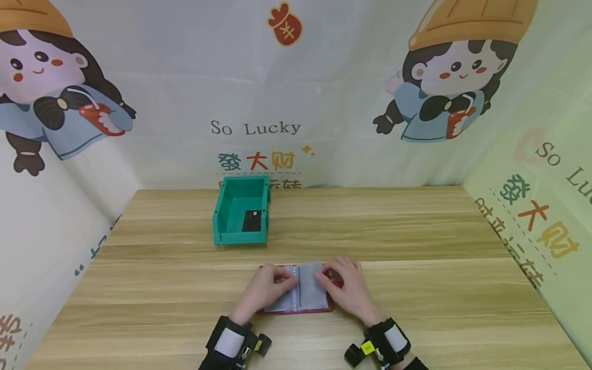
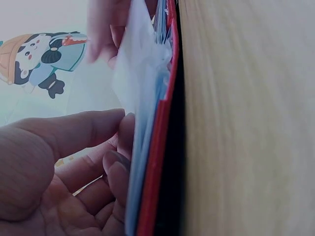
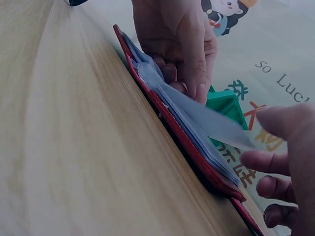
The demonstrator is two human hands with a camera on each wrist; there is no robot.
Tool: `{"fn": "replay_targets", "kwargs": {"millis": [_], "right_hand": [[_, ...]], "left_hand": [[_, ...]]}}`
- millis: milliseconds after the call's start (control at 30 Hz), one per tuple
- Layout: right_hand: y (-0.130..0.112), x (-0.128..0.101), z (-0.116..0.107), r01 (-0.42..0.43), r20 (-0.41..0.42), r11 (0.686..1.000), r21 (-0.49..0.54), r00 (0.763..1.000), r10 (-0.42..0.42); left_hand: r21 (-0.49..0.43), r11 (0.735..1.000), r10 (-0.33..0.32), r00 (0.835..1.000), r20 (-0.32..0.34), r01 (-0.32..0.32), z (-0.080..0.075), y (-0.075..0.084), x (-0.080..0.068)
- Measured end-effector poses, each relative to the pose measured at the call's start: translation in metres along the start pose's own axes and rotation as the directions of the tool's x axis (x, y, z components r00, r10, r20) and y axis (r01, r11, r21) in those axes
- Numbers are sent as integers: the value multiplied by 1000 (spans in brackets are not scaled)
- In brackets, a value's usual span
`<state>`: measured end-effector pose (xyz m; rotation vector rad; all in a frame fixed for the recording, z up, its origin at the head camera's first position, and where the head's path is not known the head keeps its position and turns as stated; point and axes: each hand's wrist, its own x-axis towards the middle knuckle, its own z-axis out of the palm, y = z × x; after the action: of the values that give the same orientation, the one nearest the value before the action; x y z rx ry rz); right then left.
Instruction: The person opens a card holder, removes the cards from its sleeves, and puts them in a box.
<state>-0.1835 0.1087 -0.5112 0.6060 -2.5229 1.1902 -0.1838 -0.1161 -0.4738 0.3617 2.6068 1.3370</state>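
A small card holder [image 1: 315, 288] with a red cover and clear plastic sleeves lies spread on the table. One translucent sleeve [image 3: 211, 120] stands lifted at a slant from the right-hand stack. My left hand [image 1: 270, 285] is over the left page, thumb and fingers loosely bent, fingertips right at the sleeves near the spine. At the right side of the holder is my right hand [image 1: 347, 288]. In the right wrist view its thumb and index finger are spread apart beside the free edge of the lifted sleeve.
A teal plastic bin [image 1: 240, 239] stands behind the holder, left of centre, with a black card [image 1: 252, 221] inside. The wooden table [image 1: 416, 231] meets printed backdrop cloth [image 1: 351, 164] at the back and sides. Each wrist wears a strapped camera [image 1: 355, 354].
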Motion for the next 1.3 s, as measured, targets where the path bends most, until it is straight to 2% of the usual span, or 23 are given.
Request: {"fn": "replay_targets", "kwargs": {"millis": [167,333,433,633,800,1000,1167,1300], "right_hand": [[3,0,0,141,-70,986,85,988,-135],[6,2,1,313,-140,945,98,944,-298],[7,2,0,362,-144,925,117,928,-345],[5,-1,0,389,-83,901,193,921,-380],[1,-4,1,360,-10,914,187,931,-365],[0,-5,4,342,105,931,128,929,-356],[-6,-5,6,324,210,945,46,922,-326],[-9,-5,7,298,251,954,-33,926,-281]], "left_hand": [[-6,1000,2,1000,-1,-2,-1,0,0],[-9,1000,9,1000,9,-9,-3,-1,0],[-18,1000,16,1000,14,-16,-4,-2,0],[-25,1000,12,1000,16,-11,-4,0,0],[-54,999,-6,1000,-17,5,-3,1,0],[-86,995,-65,992,-106,55,-1,4,0],[-63,994,-93,988,-122,86,-5,10,-2],[-23,996,-86,988,-131,84,-9,14,-5]]}}
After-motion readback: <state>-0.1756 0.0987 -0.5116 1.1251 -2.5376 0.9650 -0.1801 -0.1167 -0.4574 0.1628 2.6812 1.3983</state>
